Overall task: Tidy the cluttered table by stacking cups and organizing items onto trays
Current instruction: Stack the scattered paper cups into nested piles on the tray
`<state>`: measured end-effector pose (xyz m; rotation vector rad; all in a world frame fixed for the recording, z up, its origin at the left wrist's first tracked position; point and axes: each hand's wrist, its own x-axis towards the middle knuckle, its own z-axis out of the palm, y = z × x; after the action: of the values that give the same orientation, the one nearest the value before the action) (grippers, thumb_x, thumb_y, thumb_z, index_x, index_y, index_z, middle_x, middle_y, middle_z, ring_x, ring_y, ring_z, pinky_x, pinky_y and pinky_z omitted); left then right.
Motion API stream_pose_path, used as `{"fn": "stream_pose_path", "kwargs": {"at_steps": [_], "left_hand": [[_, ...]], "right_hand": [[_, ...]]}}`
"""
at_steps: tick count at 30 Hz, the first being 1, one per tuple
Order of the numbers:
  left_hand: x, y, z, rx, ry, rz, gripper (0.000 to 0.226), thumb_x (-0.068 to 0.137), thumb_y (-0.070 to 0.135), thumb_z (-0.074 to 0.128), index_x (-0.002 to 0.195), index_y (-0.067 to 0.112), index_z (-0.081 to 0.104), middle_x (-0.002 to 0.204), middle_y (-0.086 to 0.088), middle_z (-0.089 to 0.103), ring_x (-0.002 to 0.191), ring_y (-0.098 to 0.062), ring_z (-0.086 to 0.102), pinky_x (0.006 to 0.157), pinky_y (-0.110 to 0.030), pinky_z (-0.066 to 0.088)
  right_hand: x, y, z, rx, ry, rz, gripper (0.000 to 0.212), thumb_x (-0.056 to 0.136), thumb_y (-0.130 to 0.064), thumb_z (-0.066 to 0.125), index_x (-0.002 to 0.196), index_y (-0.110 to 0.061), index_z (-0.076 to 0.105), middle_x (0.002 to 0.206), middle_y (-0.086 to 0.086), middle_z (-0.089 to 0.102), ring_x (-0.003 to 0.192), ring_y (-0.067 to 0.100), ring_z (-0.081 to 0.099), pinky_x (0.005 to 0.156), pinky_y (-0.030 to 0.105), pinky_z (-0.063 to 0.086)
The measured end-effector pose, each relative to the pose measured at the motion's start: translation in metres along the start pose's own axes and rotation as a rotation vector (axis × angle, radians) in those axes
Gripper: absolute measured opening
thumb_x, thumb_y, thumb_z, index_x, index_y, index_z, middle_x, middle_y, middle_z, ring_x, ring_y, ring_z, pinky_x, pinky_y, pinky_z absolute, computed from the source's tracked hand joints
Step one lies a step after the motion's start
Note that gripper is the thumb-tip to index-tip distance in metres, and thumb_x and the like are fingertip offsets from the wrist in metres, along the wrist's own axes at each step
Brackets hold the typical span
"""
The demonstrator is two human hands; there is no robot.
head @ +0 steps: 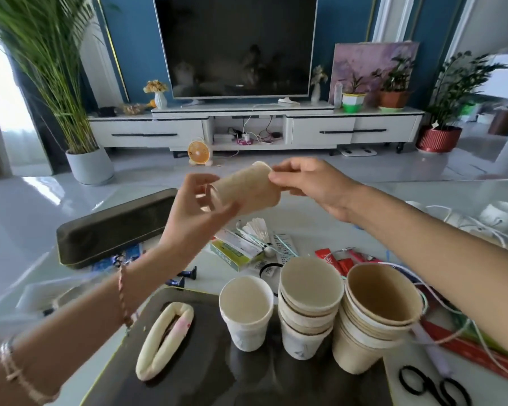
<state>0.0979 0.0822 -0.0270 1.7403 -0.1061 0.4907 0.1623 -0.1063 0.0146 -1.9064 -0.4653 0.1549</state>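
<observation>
Paper cup (247, 187), plain beige, lies sideways in the air above the cluttered table (320, 224), beyond two cup stacks (308, 303) on the dark tray (206, 385). The left hand (200, 212) curls its fingers round the narrow end; the right hand (308, 183) pinches the wider rim.

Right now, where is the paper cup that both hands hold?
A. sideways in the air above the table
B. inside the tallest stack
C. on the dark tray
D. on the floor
A: the left hand and the right hand hold the paper cup sideways in the air, well above the dark tray.
</observation>
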Motion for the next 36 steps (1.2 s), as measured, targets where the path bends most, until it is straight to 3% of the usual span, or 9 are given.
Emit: {"fn": "stream_pose_path", "kwargs": {"at_steps": [5,8,11,15,20,22,26,32,36], "left_hand": [[-0.059,-0.02,-0.013,0.073,-0.123,-0.124,0.047,0.072,0.008,0.076,0.104,0.025,0.047,0.102,0.008,0.056,0.086,0.004,0.057,0.068,-0.009,0.048],[-0.083,-0.03,-0.015,0.117,-0.185,-0.147,0.05,0.071,0.008,0.076,0.104,0.032,0.048,0.106,0.012,0.059,0.098,0.008,0.055,0.087,-0.024,0.047],[-0.096,-0.039,-0.016,0.182,-0.241,-0.207,0.058,0.069,0.016,0.078,0.117,0.026,0.046,0.114,0.011,0.056,0.111,-0.003,0.052,0.094,-0.032,0.047],[-0.103,-0.045,-0.013,0.293,-0.33,-0.224,0.074,0.067,0.029,0.08,0.129,0.024,0.039,0.122,0.01,0.053,0.112,-0.004,0.051,0.091,-0.021,0.044],[-0.11,-0.044,-0.007,0.369,-0.35,-0.226,0.073,0.064,0.031,0.083,0.123,0.028,0.039,0.1,0.025,0.052,0.084,0.022,0.049,0.062,0.004,0.037],[-0.11,-0.043,-0.007,0.359,-0.386,-0.254,0.082,0.064,0.027,0.084,0.129,0.023,0.035,0.108,0.021,0.052,0.091,0.017,0.052,0.066,0.003,0.038],[-0.096,-0.024,-0.014,0.339,-0.416,-0.304,0.101,0.064,0.018,0.084,0.142,0.02,0.019,0.135,0.0,0.041,0.118,-0.009,0.043,0.094,-0.023,0.04],[-0.064,0.039,0.013,0.21,-0.331,-0.206,0.07,0.075,0.006,0.072,0.134,0.017,0.037,0.123,-0.001,0.046,0.111,-0.012,0.045,0.063,0.0,0.042],[-0.051,0.065,0.067,0.256,-0.412,-0.119,0.053,0.082,0.012,0.066,0.13,0.012,0.043,0.123,-0.004,0.049,0.107,-0.013,0.049,0.084,-0.018,0.042]], "right_hand": [[-0.043,-0.035,0.043,-0.535,-0.08,-0.277,0.008,0.085,-0.016,0.063,0.091,-0.011,0.067,0.082,-0.004,0.063,0.074,0.008,0.055,0.067,0.017,0.042],[-0.071,-0.041,0.067,-0.925,-0.178,-0.398,0.011,0.086,-0.019,0.055,0.091,-0.014,0.064,0.09,0.002,0.066,0.079,0.019,0.058,0.07,0.028,0.046],[-0.088,-0.045,0.081,-1.041,-0.238,-0.429,0.008,0.085,-0.019,0.051,0.086,-0.015,0.057,0.092,0.006,0.065,0.084,0.026,0.059,0.069,0.034,0.048],[-0.085,-0.049,0.075,-1.035,-0.203,-0.411,0.01,0.085,-0.018,0.051,0.089,-0.013,0.059,0.092,0.007,0.064,0.085,0.027,0.059,0.068,0.033,0.046],[-0.092,-0.024,0.082,-1.029,-0.424,-0.274,0.01,0.087,-0.02,0.054,0.092,-0.012,0.059,0.097,0.007,0.063,0.09,0.024,0.058,0.073,0.032,0.047],[-0.094,-0.02,0.079,-0.99,-0.5,-0.223,0.025,0.086,-0.027,0.061,0.106,-0.012,0.061,0.104,0.004,0.062,0.095,0.019,0.057,0.082,0.032,0.047],[-0.088,-0.033,0.045,-0.864,-0.316,-0.236,0.032,0.085,-0.034,0.064,0.11,-0.015,0.062,0.103,0.001,0.064,0.094,0.014,0.059,0.085,0.027,0.045],[-0.094,-0.01,-0.038,-0.78,-0.085,-0.1,0.019,0.088,-0.029,0.061,0.1,-0.016,0.066,0.089,-0.006,0.064,0.084,0.011,0.059,0.076,0.021,0.043],[-0.11,0.034,-0.107,-0.58,0.034,0.111,0.009,0.09,-0.014,0.058,0.093,-0.008,0.064,0.084,0.009,0.067,0.075,0.019,0.062,0.065,0.021,0.049]]}}
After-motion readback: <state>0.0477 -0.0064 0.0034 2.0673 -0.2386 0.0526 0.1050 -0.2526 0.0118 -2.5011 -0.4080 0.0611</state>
